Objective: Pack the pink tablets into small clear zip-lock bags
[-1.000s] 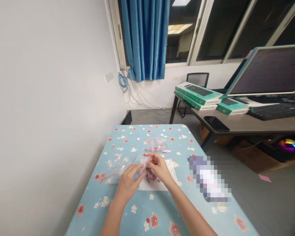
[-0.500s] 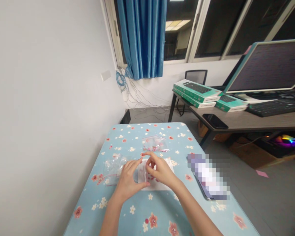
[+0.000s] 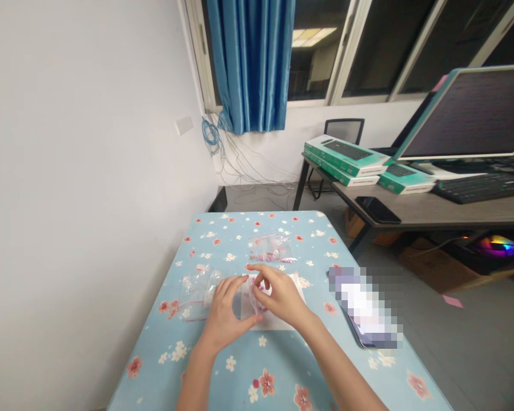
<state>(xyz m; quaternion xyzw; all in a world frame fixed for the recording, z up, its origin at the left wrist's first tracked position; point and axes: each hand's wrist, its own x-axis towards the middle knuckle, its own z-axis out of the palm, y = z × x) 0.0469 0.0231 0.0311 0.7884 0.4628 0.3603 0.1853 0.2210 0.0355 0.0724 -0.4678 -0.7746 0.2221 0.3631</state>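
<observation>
Over a white sheet point(image 3: 282, 324) on the flowered table, my left hand point(image 3: 228, 313) curves with thumb and fingers spread apart. A faint translucent strand or film shows between the hands, too fine to identify. My right hand point(image 3: 282, 294) bends thumb and fingers together in a pinch above the same sheet; whatever is between those fingertips is too small to make out. Small pink-red pieces point(image 3: 263, 307) show on the sheet, partly hidden by the right hand. Left of my left hand lies a clear plastic bag point(image 3: 195, 291).
Another clear bag with pink-red bits point(image 3: 272, 249) lies farther back on the blue flowered tablecloth point(image 3: 231, 382). A phone with blurred screen point(image 3: 364, 308) is at the right edge. Beyond stands a desk point(image 3: 420, 214) with keyboard boxes point(image 3: 346, 158), a black phone point(image 3: 377, 209) and a monitor point(image 3: 475, 114).
The camera view has shifted slightly. Both hands keep nearly the same pose, and the translucent strand or film between them looks a little different.
</observation>
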